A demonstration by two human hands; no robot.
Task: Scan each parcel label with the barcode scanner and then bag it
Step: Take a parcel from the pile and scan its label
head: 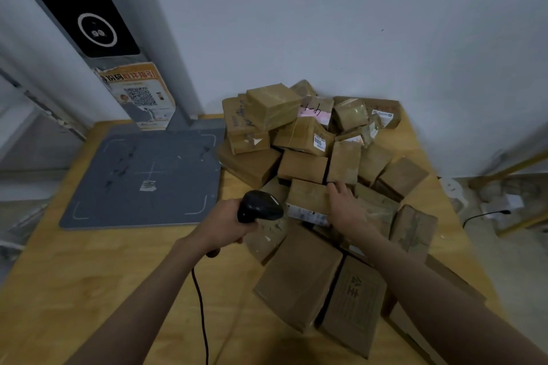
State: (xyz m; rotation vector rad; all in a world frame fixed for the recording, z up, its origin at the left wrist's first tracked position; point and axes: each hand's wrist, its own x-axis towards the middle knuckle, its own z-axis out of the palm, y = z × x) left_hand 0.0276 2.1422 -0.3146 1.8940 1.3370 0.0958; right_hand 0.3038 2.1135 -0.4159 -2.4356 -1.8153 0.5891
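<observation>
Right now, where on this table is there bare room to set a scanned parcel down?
Bare wood table shows at the near left, bordered by the grey scan pad, the left hand with the barcode scanner and its cable. The right half is crowded: the parcel pile runs from the wall to the near edge, under the right hand.

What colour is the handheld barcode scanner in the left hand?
Black: the handheld corded barcode scanner gripped by the left hand, seen in the head view.
</observation>
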